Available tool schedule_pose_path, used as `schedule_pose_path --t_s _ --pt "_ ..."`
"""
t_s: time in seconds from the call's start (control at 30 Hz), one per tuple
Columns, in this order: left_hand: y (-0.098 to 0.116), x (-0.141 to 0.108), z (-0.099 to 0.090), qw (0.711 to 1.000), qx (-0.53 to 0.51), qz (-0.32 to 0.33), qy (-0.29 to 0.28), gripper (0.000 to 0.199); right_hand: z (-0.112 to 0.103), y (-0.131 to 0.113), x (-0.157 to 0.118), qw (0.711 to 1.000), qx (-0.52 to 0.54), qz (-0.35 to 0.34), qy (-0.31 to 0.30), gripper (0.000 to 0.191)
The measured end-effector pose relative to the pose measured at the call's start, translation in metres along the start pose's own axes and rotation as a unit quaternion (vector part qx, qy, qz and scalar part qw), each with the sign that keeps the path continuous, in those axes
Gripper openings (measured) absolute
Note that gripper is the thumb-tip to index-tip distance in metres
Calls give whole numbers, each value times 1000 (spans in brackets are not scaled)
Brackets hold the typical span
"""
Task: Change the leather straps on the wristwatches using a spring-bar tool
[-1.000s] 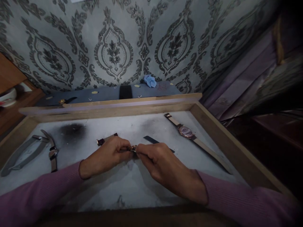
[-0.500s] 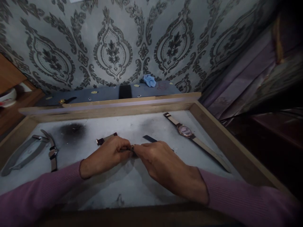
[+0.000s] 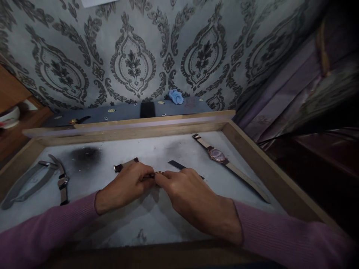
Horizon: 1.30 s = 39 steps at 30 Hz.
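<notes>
Between my two hands, over the middle of the tray, is a small gold-toned watch case (image 3: 158,173), mostly covered by fingers. My left hand (image 3: 130,183) pinches its left side, thumb against fingers. From the right, my right hand (image 3: 190,194) closes on the same piece, its fingertips meeting those of the left. Just beyond my left hand lies a short watch strap (image 3: 127,164) with a buckle. A dark strap (image 3: 176,164) lies flat behind my right hand, partly hidden by it.
The wooden-rimmed tray (image 3: 256,164) also holds a watch with a long strap (image 3: 217,154) at right. At left lie a smaller watch (image 3: 63,182) and grey-handled pliers (image 3: 25,183). Behind the rim are a blue cloth (image 3: 176,96) and a yellow-and-black item (image 3: 80,120). Patterned wall beyond.
My right hand has shifted slightly left and its fingers have turned a little at the small watch case. My left hand stays nearly still. The view has tilted slightly.
</notes>
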<state>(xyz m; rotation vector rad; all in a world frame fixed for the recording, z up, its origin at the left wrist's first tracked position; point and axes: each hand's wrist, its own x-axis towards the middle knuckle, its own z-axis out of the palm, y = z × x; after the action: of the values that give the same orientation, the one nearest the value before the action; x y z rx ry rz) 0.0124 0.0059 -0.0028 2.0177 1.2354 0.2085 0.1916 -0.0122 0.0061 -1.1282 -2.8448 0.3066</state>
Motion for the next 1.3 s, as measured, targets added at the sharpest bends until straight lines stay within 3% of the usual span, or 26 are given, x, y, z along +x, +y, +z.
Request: schedule_pose_path --t_s 0.43,0.93,1.03,1.13,1.23,1.3 --pt "-5 3 -3 999 -38 13 -10 24 -7 14 6 1000 -3 -20 0 21" --pt "-3 3 -5 998 -62 0 -23 23 -16 19 6 998 -16 -52 -16 32" --pt "-3 2 -4 998 -68 -5 -14 26 -8 25 5 997 65 -32 28 39" --pt "-3 0 -3 996 -86 0 -10 28 3 30 2 981 158 20 114 50" --pt "-5 -1 -4 994 -111 1 -23 29 8 31 -1 953 229 93 176 35" --pt "-4 -2 -6 990 -138 -1 -26 28 6 29 -2 938 271 121 179 26"
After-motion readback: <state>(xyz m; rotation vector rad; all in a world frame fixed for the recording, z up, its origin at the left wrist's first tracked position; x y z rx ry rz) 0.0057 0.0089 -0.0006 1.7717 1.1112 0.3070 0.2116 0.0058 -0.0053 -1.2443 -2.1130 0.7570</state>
